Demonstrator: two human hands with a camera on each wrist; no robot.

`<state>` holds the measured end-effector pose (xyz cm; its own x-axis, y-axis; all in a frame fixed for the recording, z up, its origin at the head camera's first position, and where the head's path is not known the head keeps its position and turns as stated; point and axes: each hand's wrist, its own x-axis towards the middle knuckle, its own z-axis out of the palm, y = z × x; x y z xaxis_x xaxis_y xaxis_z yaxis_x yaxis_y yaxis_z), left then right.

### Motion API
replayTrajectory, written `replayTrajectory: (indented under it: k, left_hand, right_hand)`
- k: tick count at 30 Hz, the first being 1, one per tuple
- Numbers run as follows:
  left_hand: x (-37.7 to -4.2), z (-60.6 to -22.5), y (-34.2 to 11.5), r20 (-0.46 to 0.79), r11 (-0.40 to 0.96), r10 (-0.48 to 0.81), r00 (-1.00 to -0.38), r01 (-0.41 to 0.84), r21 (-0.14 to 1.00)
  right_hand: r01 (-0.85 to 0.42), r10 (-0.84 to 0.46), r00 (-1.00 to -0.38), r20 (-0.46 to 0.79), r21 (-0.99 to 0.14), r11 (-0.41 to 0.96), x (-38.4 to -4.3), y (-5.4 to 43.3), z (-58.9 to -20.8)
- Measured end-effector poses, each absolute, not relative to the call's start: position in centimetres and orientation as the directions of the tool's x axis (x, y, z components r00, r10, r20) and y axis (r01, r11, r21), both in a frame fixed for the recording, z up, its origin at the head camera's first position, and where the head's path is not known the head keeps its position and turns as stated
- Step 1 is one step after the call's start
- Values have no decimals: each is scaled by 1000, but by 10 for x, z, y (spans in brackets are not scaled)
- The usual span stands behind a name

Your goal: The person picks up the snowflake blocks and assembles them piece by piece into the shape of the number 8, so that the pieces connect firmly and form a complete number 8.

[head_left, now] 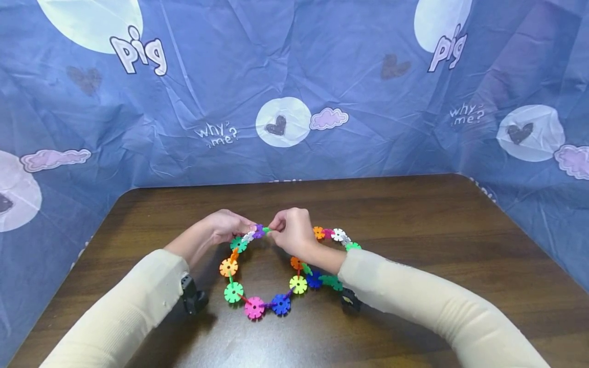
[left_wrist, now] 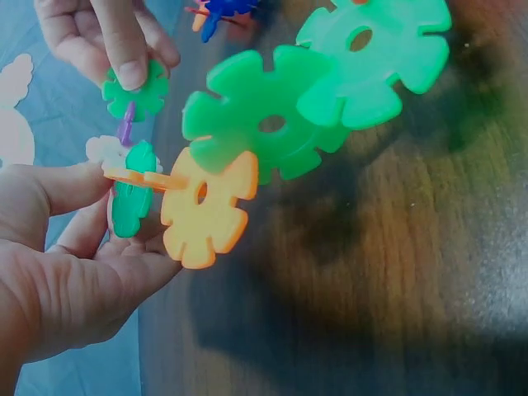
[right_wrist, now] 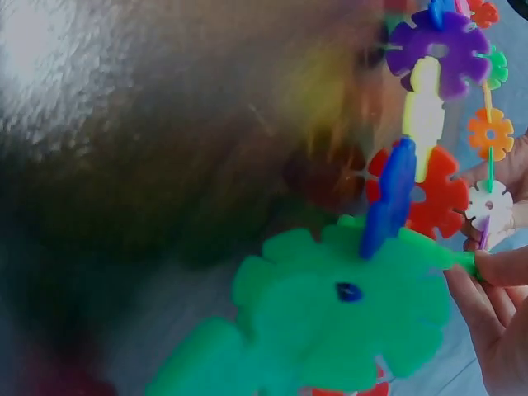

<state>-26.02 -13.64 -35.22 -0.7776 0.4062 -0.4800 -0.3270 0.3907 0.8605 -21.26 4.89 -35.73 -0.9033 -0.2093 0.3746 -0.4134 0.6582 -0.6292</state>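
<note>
A chain of colourful plastic snowflake discs, slotted edge to edge, curves in a loop on the table, with a pink disc [head_left: 254,308] and a blue disc [head_left: 281,304] at its near side. At the loop's far side my left hand [head_left: 226,226] holds the chain between thumb and fingers, around a white disc [left_wrist: 103,152]. My right hand [head_left: 294,231] pinches a small green disc [left_wrist: 136,95] between thumb and forefinger. A purple disc [left_wrist: 125,125], seen edge-on, joins the green and white ones. Both hands are close together, and the right one hides part of the chain.
More of the chain runs right, past an orange disc [head_left: 319,232] and a white disc [head_left: 338,234], partly behind my right forearm. The brown wooden table [head_left: 405,214] meets a blue printed cloth [head_left: 368,153] at the back and sides. Black wrist devices hang under both sleeves.
</note>
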Motion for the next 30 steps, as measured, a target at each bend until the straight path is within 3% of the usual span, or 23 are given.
replayTrajectory:
  k: [6, 16, 21, 30]
  left_hand:
    - [-257, -354, -129, -485, 403, 364, -795, -335, 852]
    - [-262, -344, -131, -517, 402, 411, -751, -360, 842]
    - [-262, -345, -131, -521, 382, 424, -741, -376, 845]
    - [-260, -344, -132, -530, 390, 418, -738, -381, 838]
  right_hand:
    - [-392, -206, -915, 348, -637, 663, -218, 51, -360]
    - [-342, -295, -937, 186, -657, 672, -236, 68, -348]
    - [-230, -304, -952, 32, -731, 643, -237, 81, -337]
    - [34, -184, -969, -163, -830, 557, -224, 117, -328]
